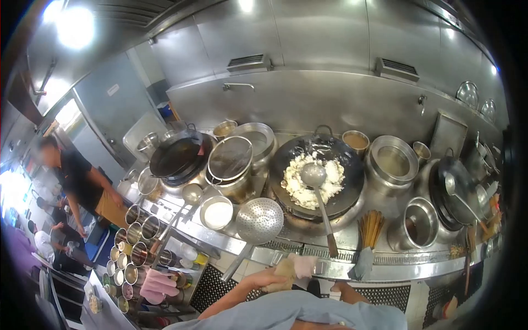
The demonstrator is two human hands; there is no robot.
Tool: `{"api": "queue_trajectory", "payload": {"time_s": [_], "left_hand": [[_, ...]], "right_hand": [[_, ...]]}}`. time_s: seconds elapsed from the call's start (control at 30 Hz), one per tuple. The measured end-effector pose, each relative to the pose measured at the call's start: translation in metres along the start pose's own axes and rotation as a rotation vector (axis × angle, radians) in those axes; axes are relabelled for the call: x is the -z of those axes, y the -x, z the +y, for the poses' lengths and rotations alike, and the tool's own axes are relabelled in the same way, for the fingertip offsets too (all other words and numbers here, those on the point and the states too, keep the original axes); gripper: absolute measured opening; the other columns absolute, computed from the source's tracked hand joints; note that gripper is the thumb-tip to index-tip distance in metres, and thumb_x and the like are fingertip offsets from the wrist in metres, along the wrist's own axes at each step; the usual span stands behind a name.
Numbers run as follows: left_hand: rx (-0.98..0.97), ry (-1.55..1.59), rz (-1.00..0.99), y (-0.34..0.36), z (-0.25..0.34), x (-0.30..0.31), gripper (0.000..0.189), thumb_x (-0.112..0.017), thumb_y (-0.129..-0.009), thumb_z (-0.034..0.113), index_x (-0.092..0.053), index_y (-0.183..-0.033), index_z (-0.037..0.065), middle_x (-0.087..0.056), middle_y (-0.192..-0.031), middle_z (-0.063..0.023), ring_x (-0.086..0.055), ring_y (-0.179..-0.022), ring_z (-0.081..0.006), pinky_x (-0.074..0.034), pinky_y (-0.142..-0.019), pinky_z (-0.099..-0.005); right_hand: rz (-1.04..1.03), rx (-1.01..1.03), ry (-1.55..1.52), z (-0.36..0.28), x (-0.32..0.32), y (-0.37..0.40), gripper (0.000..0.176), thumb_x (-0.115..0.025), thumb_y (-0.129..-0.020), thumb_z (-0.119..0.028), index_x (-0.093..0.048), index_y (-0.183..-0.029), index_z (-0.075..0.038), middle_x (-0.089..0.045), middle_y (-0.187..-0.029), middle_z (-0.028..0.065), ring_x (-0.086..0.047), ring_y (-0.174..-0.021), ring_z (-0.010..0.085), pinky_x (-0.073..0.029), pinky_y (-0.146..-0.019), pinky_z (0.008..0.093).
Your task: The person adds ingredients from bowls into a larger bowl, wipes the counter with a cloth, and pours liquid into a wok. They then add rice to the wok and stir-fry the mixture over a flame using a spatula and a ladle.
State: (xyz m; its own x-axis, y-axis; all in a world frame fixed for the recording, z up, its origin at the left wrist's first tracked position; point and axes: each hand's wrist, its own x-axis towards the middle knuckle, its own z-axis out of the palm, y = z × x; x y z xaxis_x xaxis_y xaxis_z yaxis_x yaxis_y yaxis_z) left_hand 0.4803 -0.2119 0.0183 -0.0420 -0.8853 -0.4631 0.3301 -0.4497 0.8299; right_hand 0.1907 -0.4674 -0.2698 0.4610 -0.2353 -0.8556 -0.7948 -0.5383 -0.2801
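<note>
My left hand (265, 279) is closed on a folded cloth (285, 273), beige with a pink part, in front of the stove's edge. My right hand (345, 290) is low near my body, apart from the tools; its fingers are too small and partly hidden to read. Ahead of both hands sits a large black wok (286, 157) with white and pale yellow food, perhaps egg and rice, heaped inside (294, 190). A ladle (314, 175) lies bowl-down on the food, its wooden-ended handle leaning over the wok's front rim. Neither hand touches it.
Left of the wok are a perforated skimmer (259, 221), a bowl of white contents (216, 213) and a strainer over a pot (230, 158). A bamboo brush (370, 230) and a steel pot (421, 220) stand to the right. Seasoning tins (139, 254) fill the left; a person (82, 181) stands beyond.
</note>
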Motion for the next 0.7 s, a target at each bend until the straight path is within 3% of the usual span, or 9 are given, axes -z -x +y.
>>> {"api": "queue_trajectory", "payload": {"time_s": [0.07, 0.2, 0.3, 0.7], "left_hand": [[-0.032, -0.105, -0.005, 0.002, -0.001, -0.008, 0.063, -0.065, -0.086, 0.028, -0.038, -0.133, -0.003, -0.054, -0.123, -0.0112, -0.055, -0.107, -0.0192, -0.045, -0.092, -0.0315], [0.035, 0.124, 0.071, 0.026, 0.011, -0.027, 0.051, -0.064, -0.087, 0.028, -0.048, -0.124, -0.001, -0.057, -0.115, -0.0089, -0.054, -0.105, -0.0175, -0.044, -0.091, -0.0307], [-0.020, 0.128, 0.060, 0.032, 0.012, -0.029, 0.043, -0.064, -0.086, 0.028, -0.052, -0.119, 0.002, -0.058, -0.110, -0.0071, -0.055, -0.101, -0.0166, -0.044, -0.088, -0.0298], [-0.025, 0.091, 0.074, 0.031, 0.007, -0.028, 0.043, -0.065, -0.084, 0.028, -0.053, -0.117, 0.003, -0.059, -0.108, -0.0067, -0.056, -0.097, -0.0160, -0.045, -0.085, -0.0289]], "right_hand": [[0.127, 0.059, 0.200, -0.007, 0.001, 0.006, 0.055, -0.061, -0.070, -0.028, -0.060, -0.119, -0.004, -0.053, -0.124, 0.0279, -0.056, -0.112, 0.0344, -0.049, -0.088, 0.0416], [0.146, 0.055, 0.153, -0.009, 0.002, 0.005, 0.054, -0.061, -0.069, -0.027, -0.060, -0.119, -0.004, -0.054, -0.124, 0.0275, -0.056, -0.112, 0.0344, -0.049, -0.089, 0.0413], [0.167, 0.052, 0.143, -0.010, 0.003, 0.008, 0.054, -0.060, -0.069, -0.026, -0.061, -0.118, -0.004, -0.054, -0.124, 0.0273, -0.056, -0.112, 0.0344, -0.049, -0.089, 0.0411], [0.318, 0.030, 0.078, -0.032, 0.007, 0.045, 0.050, -0.055, -0.068, -0.022, -0.062, -0.114, -0.003, -0.055, -0.123, 0.0253, -0.056, -0.112, 0.0340, -0.046, -0.093, 0.0398]]}}
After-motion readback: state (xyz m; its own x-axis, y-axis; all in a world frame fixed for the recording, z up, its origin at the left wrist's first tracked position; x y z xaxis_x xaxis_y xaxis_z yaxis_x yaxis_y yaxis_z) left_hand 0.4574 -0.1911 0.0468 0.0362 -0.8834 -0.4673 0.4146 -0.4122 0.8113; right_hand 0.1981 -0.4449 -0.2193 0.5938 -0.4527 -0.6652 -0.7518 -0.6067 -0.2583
